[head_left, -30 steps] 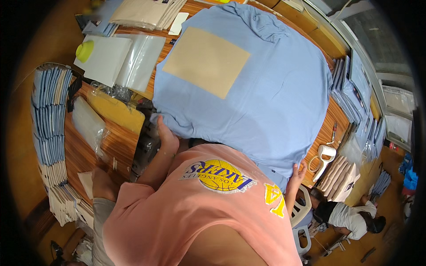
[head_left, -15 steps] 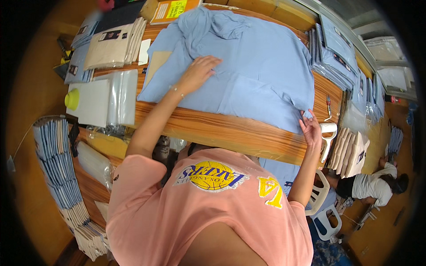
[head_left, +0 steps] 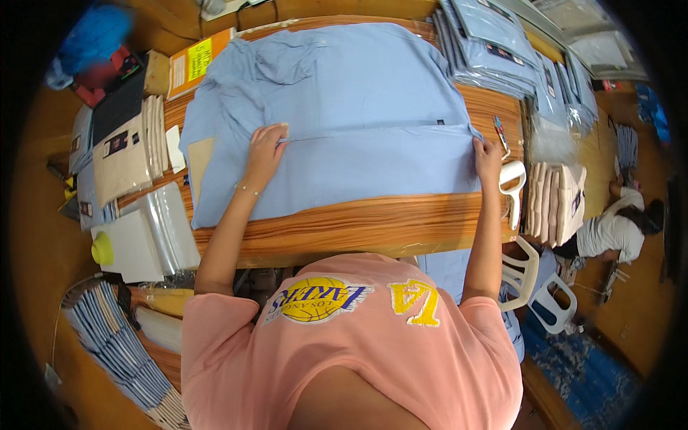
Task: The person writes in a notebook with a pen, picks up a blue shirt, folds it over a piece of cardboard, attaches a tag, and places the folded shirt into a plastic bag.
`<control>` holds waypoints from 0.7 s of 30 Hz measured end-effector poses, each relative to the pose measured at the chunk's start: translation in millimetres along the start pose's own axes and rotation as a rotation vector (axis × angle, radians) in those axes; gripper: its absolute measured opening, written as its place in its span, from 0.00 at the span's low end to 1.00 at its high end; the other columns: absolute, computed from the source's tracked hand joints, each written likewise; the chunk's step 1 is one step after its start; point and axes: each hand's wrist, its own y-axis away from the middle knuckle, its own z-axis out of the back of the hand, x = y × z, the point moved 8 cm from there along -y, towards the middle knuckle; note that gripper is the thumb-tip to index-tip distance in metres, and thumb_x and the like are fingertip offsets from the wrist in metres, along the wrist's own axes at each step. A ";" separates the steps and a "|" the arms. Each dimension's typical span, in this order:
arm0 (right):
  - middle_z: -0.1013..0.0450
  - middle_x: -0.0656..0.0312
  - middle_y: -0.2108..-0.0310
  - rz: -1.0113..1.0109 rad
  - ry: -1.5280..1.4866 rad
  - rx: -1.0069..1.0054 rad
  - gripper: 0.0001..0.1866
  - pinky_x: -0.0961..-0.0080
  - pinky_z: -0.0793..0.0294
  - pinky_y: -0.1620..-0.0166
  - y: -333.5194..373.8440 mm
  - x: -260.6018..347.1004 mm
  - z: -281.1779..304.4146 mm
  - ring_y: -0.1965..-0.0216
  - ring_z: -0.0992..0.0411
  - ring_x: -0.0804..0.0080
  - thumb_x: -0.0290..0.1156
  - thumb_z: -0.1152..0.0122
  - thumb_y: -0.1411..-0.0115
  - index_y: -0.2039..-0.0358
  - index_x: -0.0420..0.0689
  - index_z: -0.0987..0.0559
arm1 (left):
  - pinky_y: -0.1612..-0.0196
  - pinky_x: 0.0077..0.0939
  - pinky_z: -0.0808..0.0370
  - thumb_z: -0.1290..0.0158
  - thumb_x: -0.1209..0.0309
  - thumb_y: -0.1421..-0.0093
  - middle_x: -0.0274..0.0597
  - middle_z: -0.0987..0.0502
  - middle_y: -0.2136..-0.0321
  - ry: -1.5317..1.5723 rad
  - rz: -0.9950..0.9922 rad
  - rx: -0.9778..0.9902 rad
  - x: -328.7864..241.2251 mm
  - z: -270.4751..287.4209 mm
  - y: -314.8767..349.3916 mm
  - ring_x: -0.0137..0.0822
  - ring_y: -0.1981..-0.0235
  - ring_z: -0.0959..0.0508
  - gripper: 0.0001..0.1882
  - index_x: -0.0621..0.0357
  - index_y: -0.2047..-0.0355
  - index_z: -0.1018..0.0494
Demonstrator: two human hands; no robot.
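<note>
A light blue shirt (head_left: 358,107) lies spread across the wooden table (head_left: 358,229), with its lower part folded up along a straight crease. My left hand (head_left: 264,149) rests on the shirt's left side and pinches the crease. My right hand (head_left: 488,156) grips the shirt's right edge at the same crease. A tan cardboard sheet (head_left: 200,159) peeks out from under the shirt's left edge. My pink shirt fills the lower part of the view.
Packaged blue shirts (head_left: 502,50) are stacked at the far right of the table. Beige folded pieces (head_left: 555,201) and a white hand tool (head_left: 513,180) lie right. Clear bags (head_left: 172,229), beige packs (head_left: 129,158) and an orange box (head_left: 190,68) lie left. A person (head_left: 616,226) sits on the floor by a white chair (head_left: 534,287).
The shirt's lower part, which hung over the table's front edge, now lies folded up on the table. Both hands have moved onto the crease, the left hand coming nearer to me.
</note>
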 end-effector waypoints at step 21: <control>0.49 0.56 0.38 0.301 0.150 0.082 0.31 0.50 0.64 0.38 190.2 9.7 -25.6 0.36 0.56 0.60 0.44 0.49 0.43 0.40 0.48 0.41 | 0.48 0.40 0.38 0.44 0.68 0.50 0.39 0.27 0.59 -0.095 -0.067 0.030 -56.3 -10.8 111.6 0.38 0.54 0.30 0.16 0.57 0.61 0.31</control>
